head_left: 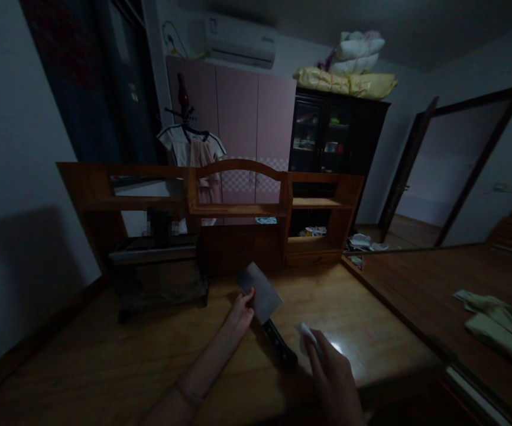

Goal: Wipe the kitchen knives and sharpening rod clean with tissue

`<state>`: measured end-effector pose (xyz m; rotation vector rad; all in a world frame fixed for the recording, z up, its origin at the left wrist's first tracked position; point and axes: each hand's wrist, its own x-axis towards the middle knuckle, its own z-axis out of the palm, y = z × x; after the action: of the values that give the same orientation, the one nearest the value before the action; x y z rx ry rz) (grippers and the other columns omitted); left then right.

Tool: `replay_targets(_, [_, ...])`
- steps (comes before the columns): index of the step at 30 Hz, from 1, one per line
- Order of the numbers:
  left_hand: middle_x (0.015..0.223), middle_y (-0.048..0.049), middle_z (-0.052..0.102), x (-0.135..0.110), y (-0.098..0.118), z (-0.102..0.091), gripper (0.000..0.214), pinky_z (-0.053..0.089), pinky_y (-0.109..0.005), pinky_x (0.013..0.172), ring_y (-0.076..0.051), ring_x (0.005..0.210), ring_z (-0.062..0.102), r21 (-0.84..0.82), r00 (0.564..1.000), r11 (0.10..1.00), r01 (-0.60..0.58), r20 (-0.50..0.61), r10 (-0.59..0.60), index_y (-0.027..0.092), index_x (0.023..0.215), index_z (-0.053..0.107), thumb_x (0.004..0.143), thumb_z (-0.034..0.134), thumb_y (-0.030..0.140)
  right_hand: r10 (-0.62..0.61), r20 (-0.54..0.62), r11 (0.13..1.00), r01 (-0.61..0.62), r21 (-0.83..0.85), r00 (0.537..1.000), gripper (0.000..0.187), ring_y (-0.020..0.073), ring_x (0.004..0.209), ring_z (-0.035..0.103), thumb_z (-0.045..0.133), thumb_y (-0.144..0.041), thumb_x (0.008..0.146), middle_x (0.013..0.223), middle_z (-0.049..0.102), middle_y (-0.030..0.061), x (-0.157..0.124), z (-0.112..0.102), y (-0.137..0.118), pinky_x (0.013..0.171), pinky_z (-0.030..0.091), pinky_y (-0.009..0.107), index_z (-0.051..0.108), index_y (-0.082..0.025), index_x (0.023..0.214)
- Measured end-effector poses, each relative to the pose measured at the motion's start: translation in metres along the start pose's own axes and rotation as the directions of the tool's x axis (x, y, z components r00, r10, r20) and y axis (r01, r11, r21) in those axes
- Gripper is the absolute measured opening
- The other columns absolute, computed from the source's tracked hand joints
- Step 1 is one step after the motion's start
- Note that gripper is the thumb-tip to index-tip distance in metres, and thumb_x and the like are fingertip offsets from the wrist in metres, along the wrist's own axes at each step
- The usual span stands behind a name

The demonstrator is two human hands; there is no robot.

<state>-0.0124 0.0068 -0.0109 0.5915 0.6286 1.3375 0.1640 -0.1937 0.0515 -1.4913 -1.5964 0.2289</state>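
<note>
A cleaver [260, 292] with a broad grey blade and a black riveted handle is above the wooden desk [357, 307], its handle pointing toward me and to the right. My left hand [241, 312] grips the blade's left edge, thumb on the upper face and the other fingers hidden beneath. To the right of the handle, my right hand [329, 364] is closed on a small wad of white tissue or cloth [308, 334]. That wad is apart from the cleaver. Whether the handle's end touches the desk, I cannot tell.
A dark glass-sided tank or box [158, 278] stands at the desk's back left. Behind runs a wooden shelf unit [238, 209]. On the right, a pale green cloth [504, 325] lies on a lower wooden surface [415, 275].
</note>
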Motion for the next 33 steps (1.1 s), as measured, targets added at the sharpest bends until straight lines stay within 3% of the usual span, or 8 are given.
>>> replay_targets(4, [0.089,-0.0084,0.068,0.002,-0.004,0.004,0.018,0.052,-0.035,0.077,-0.02,0.074,0.066,-0.057,0.993,0.992,0.115,0.014,-0.115,0.014,0.091,0.062,0.073,0.067,0.014,-0.122,0.043,0.982,0.127,-0.138,0.992,0.041,0.021,0.114,0.054,0.032,-0.022,0.093,0.125,0.057,0.0092,0.015,0.025,-0.002,0.093,0.048,0.036,0.043,-0.023,0.133])
replay_targets(6, [0.089,-0.0073,0.069,0.004,-0.004,0.007,0.021,0.053,-0.033,0.077,-0.018,0.073,0.066,-0.099,0.993,0.988,0.119,-0.002,-0.12,0.014,0.092,0.06,0.072,0.068,0.013,-0.166,0.145,0.955,0.195,-0.222,0.975,0.049,0.0235,0.123,0.047,0.033,-0.015,0.09,0.135,0.049,0.0087,0.018,0.044,0.001,0.098,0.044,0.042,0.037,-0.025,0.138])
replay_targets(10, [0.09,-0.0063,0.069,0.003,-0.003,0.011,0.026,0.052,-0.03,0.077,-0.017,0.075,0.066,-0.144,0.996,0.986,0.082,-0.02,-0.086,0.015,0.093,0.059,0.07,0.07,0.009,-0.214,0.277,0.918,0.29,-0.271,0.937,0.07,0.0223,0.133,0.034,0.032,0.001,0.079,0.147,0.032,0.0066,0.019,0.076,0.004,0.105,0.039,0.042,0.025,-0.023,0.144])
replay_targets(17, [0.107,-0.0089,0.065,-0.004,0.003,0.017,0.038,0.05,-0.033,0.086,-0.019,0.091,0.064,-0.175,0.992,0.983,0.058,0.124,-0.036,0.018,0.107,0.057,0.071,0.071,0.014,-0.248,0.259,0.863,0.334,-0.38,0.934,0.086,0.0302,0.14,0.004,0.037,0.006,0.064,0.15,0.025,0.0019,0.024,0.087,-0.002,0.107,0.027,0.059,0.025,-0.023,0.144])
replay_targets(22, [0.103,-0.0091,0.066,-0.006,0.003,0.018,0.041,0.049,-0.036,0.088,-0.02,0.091,0.064,-0.164,0.985,0.986,0.037,0.175,-0.008,0.018,0.11,0.055,0.073,0.071,0.018,-0.176,0.294,0.865,0.29,-0.408,0.939,0.089,0.0324,0.139,0.013,0.037,0.006,0.062,0.151,0.019,-0.0012,0.026,0.09,-0.014,0.108,0.022,0.06,0.023,-0.025,0.145])
replay_targets(27, [0.1,-0.0082,0.066,-0.003,-0.001,0.015,0.04,0.049,-0.035,0.086,-0.019,0.085,0.065,-0.14,0.994,0.99,0.026,0.11,-0.01,0.018,0.106,0.056,0.07,0.074,0.02,-0.154,0.362,0.907,0.277,-0.317,0.919,0.077,0.028,0.137,0.021,0.036,0.002,0.073,0.15,0.022,-0.0014,0.024,0.075,-0.023,0.108,0.023,0.057,0.025,-0.029,0.143])
replay_targets(30, [0.104,-0.0085,0.066,-0.002,-0.002,0.013,0.04,0.049,-0.032,0.085,-0.018,0.087,0.065,-0.113,0.997,0.993,0.019,0.081,-0.01,0.017,0.104,0.057,0.068,0.075,0.02,-0.181,0.36,0.934,0.275,-0.23,0.915,0.061,0.0247,0.136,0.027,0.035,-0.006,0.084,0.148,0.029,0.0006,0.022,0.063,-0.021,0.108,0.028,0.054,0.033,-0.03,0.14])
replay_targets(33, [0.106,-0.0082,0.065,-0.002,0.0,0.013,0.039,0.05,-0.031,0.082,-0.018,0.087,0.065,-0.086,0.997,0.996,0.023,0.081,-0.016,0.018,0.103,0.058,0.069,0.075,0.021,-0.171,0.276,0.962,0.221,-0.161,0.946,0.046,0.0203,0.129,0.04,0.034,-0.016,0.091,0.14,0.044,0.0043,0.024,0.054,-0.018,0.104,0.038,0.043,0.041,-0.027,0.136])
